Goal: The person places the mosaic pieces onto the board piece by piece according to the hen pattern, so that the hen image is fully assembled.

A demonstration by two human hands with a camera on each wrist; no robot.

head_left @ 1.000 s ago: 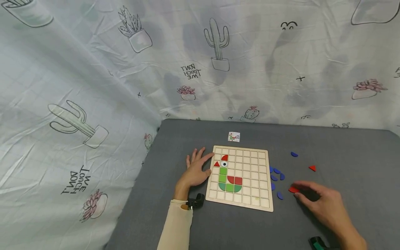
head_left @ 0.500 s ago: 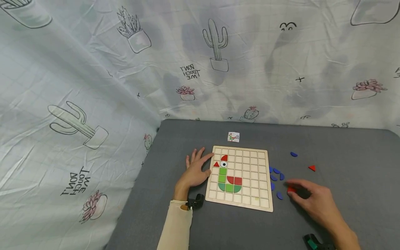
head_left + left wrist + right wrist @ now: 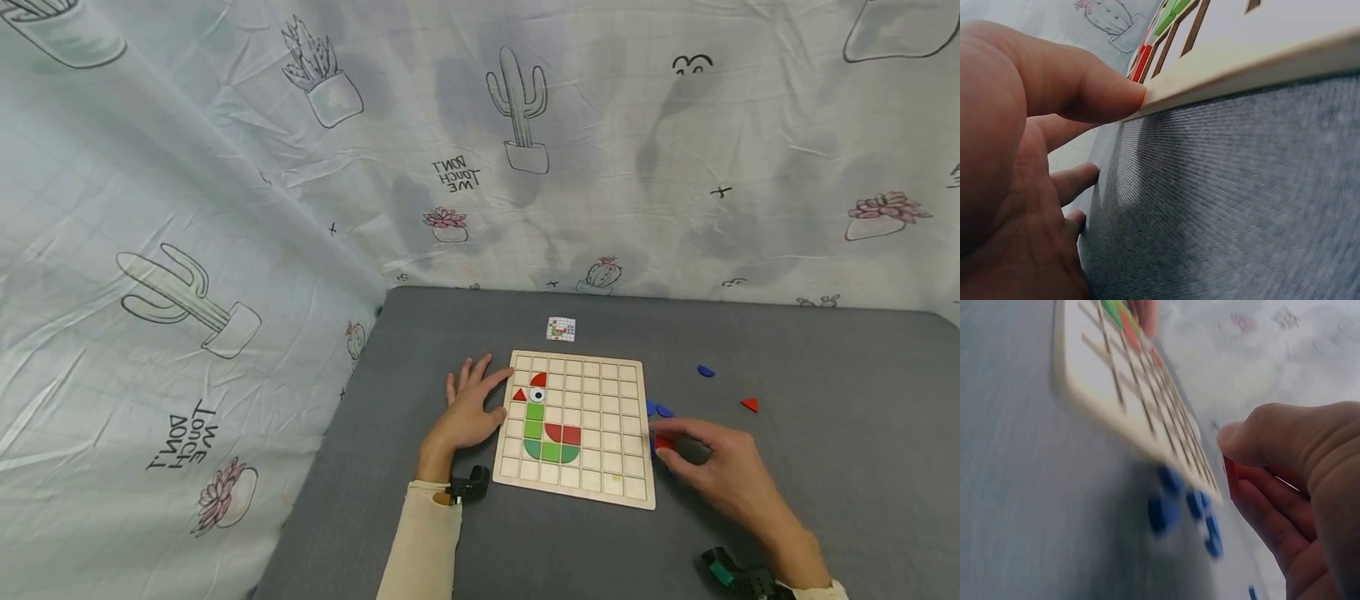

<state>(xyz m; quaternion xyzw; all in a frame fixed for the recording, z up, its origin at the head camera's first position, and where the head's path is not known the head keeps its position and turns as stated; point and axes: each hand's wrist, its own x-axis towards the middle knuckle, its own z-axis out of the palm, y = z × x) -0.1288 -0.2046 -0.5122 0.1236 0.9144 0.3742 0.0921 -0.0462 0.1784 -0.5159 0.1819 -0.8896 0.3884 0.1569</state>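
Observation:
A wooden grid board [image 3: 600,398] lies on the grey table, with green and red pieces and a round eye piece [image 3: 537,395] set in its left cells. My left hand [image 3: 467,417] rests at the board's left side, fingers spread, its thumb [image 3: 1100,90] touching the edge. Just off the right edge, my right hand [image 3: 727,467] pinches a small red piece [image 3: 1231,478] between thumb and fingers. The piece's full outline is partly covered by the fingers. Several blue half-round pieces [image 3: 664,411] lie beneath and beside that hand, some of them hidden by it.
Farther right on the table [image 3: 847,467] lie a red triangle [image 3: 751,405] and a lone blue half-round [image 3: 706,371]. Behind the board is a small printed card [image 3: 561,328]. A patterned cloth [image 3: 615,150] hangs at the back and left.
My right hand has carried the red piece leftward over the table, from beyond the blue pieces to the board's right edge. My left hand and the board stay put.

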